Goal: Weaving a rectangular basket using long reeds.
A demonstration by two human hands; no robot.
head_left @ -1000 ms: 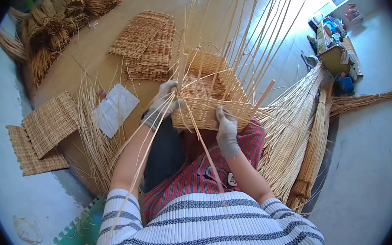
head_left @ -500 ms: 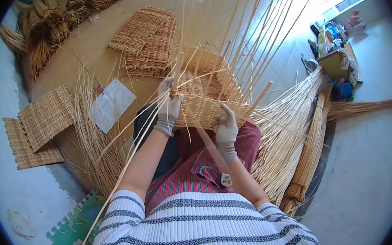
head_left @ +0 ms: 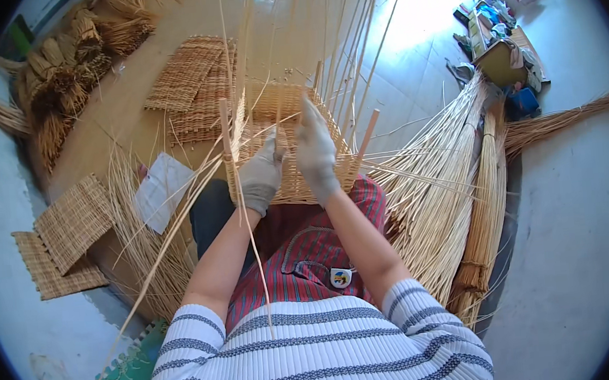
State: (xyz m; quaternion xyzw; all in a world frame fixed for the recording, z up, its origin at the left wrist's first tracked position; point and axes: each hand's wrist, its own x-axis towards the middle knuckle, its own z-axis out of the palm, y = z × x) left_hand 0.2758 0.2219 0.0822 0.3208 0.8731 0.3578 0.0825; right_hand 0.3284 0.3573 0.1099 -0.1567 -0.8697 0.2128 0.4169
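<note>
Both hands (head_left: 261,166) (head_left: 315,145) wear pale gloves (head_left: 258,192); the sweater (head_left: 319,351) is striped.

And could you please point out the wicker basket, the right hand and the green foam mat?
Wicker basket (head_left: 290,187), head view: near wall.
Right hand (head_left: 316,151), head view: glove's middle.
Green foam mat (head_left: 143,365), head view: flat surface.

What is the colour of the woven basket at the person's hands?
The basket is pale straw yellow, best seen in the head view.
</note>
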